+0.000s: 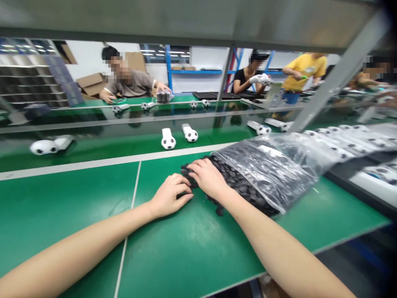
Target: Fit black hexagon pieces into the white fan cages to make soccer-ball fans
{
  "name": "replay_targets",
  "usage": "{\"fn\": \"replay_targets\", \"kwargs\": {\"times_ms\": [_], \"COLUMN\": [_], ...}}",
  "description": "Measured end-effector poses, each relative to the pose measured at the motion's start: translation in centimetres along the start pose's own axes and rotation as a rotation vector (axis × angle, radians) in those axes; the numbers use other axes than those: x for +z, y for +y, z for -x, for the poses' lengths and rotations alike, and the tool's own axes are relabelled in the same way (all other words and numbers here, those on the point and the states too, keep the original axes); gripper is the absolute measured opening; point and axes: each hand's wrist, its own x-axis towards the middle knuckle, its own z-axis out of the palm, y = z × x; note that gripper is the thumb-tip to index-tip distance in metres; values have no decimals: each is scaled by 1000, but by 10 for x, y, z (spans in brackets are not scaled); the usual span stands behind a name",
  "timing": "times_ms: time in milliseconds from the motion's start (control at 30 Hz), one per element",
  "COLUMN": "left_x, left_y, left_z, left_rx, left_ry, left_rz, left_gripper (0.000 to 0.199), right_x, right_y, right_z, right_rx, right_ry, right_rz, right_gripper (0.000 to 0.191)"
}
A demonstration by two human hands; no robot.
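Note:
Small black pieces [240,184] spill in a heap from the mouth of a clear plastic bag [279,174] lying on the green table [192,252]. On the heap's left edge rests my right hand [208,177], fingers spread over the pieces and partly hiding them. Just left of it, my left hand [172,194] lies against the table with its fingers curved and apart, the fingertips close to the pieces. I see nothing held in either hand. A few loose pieces lie below my right wrist.
Beyond a pale strip, white items with football-patterned ends [168,139] lie on a green conveyor [136,145]. More such items [341,142] fill a tray at the right. A slanted metal post [331,78] rises there. Several people work across the line.

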Motion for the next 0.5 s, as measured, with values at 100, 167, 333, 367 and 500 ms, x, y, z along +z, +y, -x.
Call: {"fn": "replay_targets", "kwargs": {"times_ms": [100,167,333,367,500], "left_x": [-11,-21,-50,-56,-84], "left_y": [-10,-24,-67,-75,-113], "left_z": [16,27,57,62,81], "left_rx": [-101,-172,-382,-423,-580], "left_ry": [68,109,223,244,310], "left_rz": [-47,-119,-293,-325,-461], "left_gripper": [10,10,16,18,28], "right_x": [13,19,23,22,20], "right_y": [-5,-3,4,4,3], "right_z": [5,7,8,9,10], "right_rx": [-81,-89,-115,-116,-102], "right_ry": [-86,-124,-95,-92,-107], "right_rz": [2,35,101,107,107], "right_gripper": [32,28,19,18,18]}}
